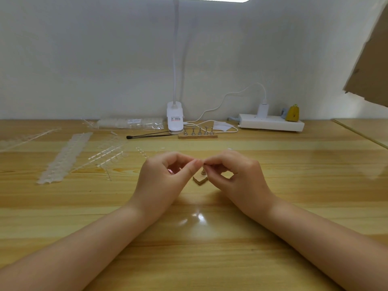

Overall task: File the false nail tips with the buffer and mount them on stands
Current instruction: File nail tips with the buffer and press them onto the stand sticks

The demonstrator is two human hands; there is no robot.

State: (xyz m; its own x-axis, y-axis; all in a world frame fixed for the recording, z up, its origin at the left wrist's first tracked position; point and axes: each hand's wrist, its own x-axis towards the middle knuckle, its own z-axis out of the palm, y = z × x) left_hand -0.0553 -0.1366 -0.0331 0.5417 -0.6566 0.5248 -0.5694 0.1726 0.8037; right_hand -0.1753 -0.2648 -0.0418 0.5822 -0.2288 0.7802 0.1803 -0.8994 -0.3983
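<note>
Your left hand (168,175) and right hand (233,175) meet fingertip to fingertip, fingers curled and pinching something too small to identify, directly above the small wooden-based nail stand (201,179) on the pale wood tabletop (294,185), both hands equally near.

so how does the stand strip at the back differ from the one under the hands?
The back strip lies by the lamp clip, in full view, untouched, with five small metal stands upright in a row. The near strip lies under the left hand and right hand, mostly hidden; only a corner and one stand show. Both are flat tan bases on the table.
</note>
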